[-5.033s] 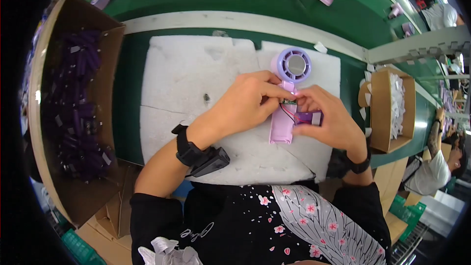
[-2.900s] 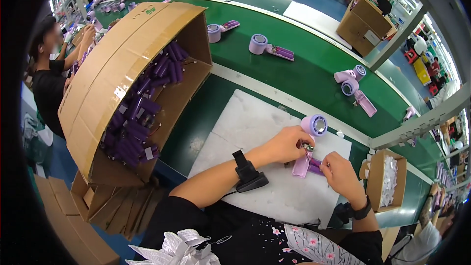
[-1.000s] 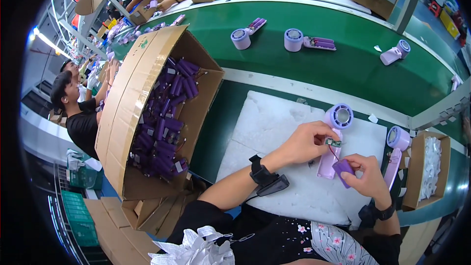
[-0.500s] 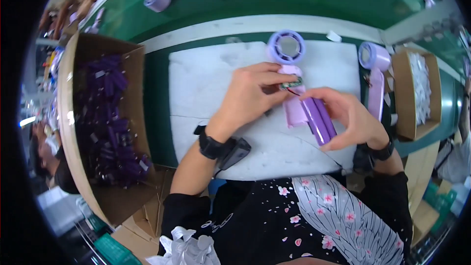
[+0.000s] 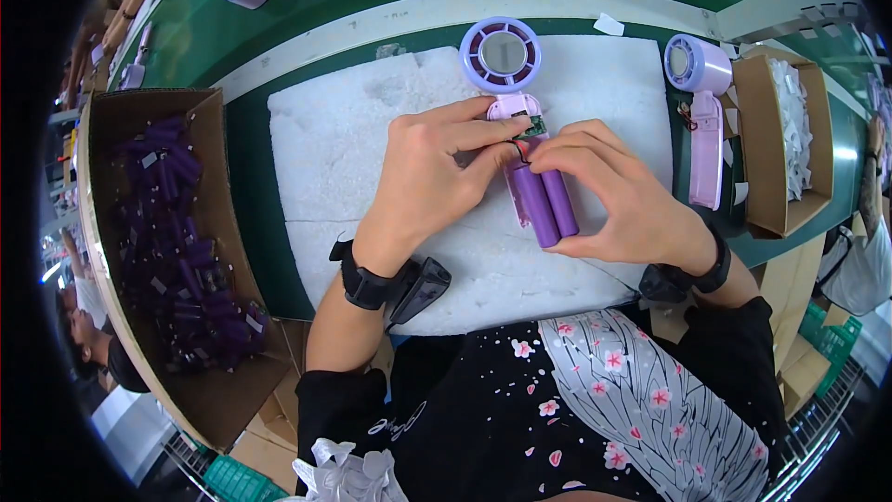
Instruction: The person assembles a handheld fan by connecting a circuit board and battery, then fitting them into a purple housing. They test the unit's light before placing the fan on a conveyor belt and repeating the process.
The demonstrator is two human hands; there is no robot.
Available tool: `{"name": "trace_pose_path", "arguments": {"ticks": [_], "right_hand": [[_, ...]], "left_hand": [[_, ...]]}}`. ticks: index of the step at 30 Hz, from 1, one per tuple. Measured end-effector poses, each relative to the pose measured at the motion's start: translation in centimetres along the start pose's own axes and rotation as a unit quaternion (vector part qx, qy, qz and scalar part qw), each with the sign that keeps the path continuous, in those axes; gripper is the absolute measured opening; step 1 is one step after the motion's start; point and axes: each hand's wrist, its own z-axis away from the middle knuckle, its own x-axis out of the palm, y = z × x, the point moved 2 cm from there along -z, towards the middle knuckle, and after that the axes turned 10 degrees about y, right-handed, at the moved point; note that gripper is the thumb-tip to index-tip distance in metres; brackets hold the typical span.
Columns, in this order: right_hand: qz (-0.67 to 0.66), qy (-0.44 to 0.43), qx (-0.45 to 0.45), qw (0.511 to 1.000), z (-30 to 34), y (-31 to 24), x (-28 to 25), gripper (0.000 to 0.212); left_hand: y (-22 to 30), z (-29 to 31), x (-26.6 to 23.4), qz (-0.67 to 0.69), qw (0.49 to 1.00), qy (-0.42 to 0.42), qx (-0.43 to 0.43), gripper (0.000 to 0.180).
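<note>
Now a cardboard box (image 5: 209, 397) is holding heaped purple packs (image 5: 211, 309); the left hand (image 5: 423, 172) is pinching a green circuit board (image 5: 534, 127) near the top of an open pink handle (image 5: 507, 106), which is lying on white foam (image 5: 325, 163) below its fan head (image 5: 502, 54); the right hand (image 5: 634, 195) is gripping a purple battery pack (image 5: 537, 204) end to end over that handle; another fan (image 5: 706, 74) is lying beside a box (image 5: 762, 163) of white pieces (image 5: 796, 139)

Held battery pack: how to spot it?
Find the white foam board, then the lavender fan head at its far edge. Below it, the right hand holds the purple two-cylinder battery pack. Unlike purple cells heaped in the left cardboard box, it's held.
</note>
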Motion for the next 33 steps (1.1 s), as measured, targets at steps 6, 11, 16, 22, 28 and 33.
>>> {"name": "trace_pose_path", "arguments": {"ticks": [6,11,16,22,28,33], "right_hand": [[0.05,-0.009,-0.015,0.999,-0.2,-0.2,0.3,0.066],[0.081,-0.013,-0.007,0.997,0.1,-0.9,0.1,0.063],[0.121,-0.008,-0.031,0.992,0.3,-1.4,0.4,0.06],[0.131,0.007,-0.04,0.991,0.5,-1.4,0.6,0.056],[0.135,0.031,-0.013,0.99,0.3,-1.1,0.8,0.051],[0.111,0.022,0.032,0.993,0.0,-1.4,0.6,0.047]], "left_hand": [[0.3,-0.3,-0.2,0.009,1.0,-0.002,0.009,0.025],[0.4,-0.2,-0.2,0.001,1.0,-0.014,0.001,0.025],[1.5,-0.6,-1.1,-0.026,0.998,-0.051,-0.021,0.026],[0.7,-0.6,-0.5,-0.011,0.999,-0.034,0.019,0.024],[0.2,-0.6,0.0,0.016,1.0,-0.005,0.013,0.023],[0.3,-0.6,0.0,0.021,1.0,-0.019,-0.007,0.024]]}}
